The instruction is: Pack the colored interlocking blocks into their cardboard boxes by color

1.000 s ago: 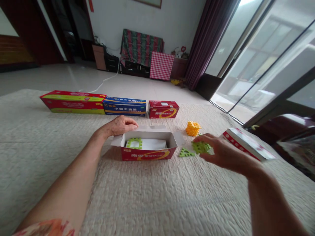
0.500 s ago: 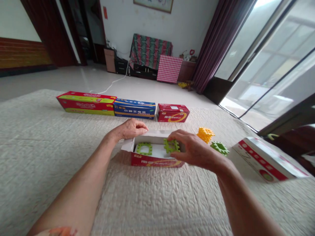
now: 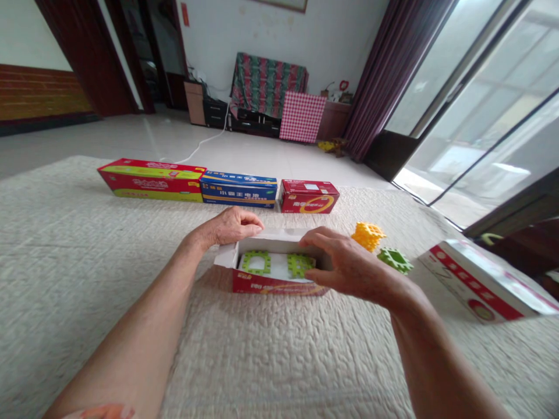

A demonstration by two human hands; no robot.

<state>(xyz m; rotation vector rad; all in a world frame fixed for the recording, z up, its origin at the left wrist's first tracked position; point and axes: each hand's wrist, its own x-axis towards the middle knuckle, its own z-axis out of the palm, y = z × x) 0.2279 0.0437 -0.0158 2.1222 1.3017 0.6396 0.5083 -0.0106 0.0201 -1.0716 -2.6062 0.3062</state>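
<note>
Green pieces (two) (image 3: 294, 266) lie inside our box (image 3: 279, 286), yellow stack (image 3: 367, 237) and green stack (image 3: 396, 266) outside, rightward; we curl left fingers (image 3: 251, 220) behind it, grip unclear, right fingers (image 3: 318, 236) open.

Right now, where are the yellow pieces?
In the head view, the yellow pieces sit on the quilt, right of the open red box and beside the green shape outside it.

Pale wall (image 3: 209, 29) over a glossy tiled floor (image 3: 148, 137); a low dark cabinet (image 3: 251, 124) carries a patterned cloth (image 3: 266, 84) and a red-checked cloth (image 3: 302, 116), while daylight comes through tall glass doors (image 3: 489, 128) beside a purple curtain (image 3: 393, 70)
</note>
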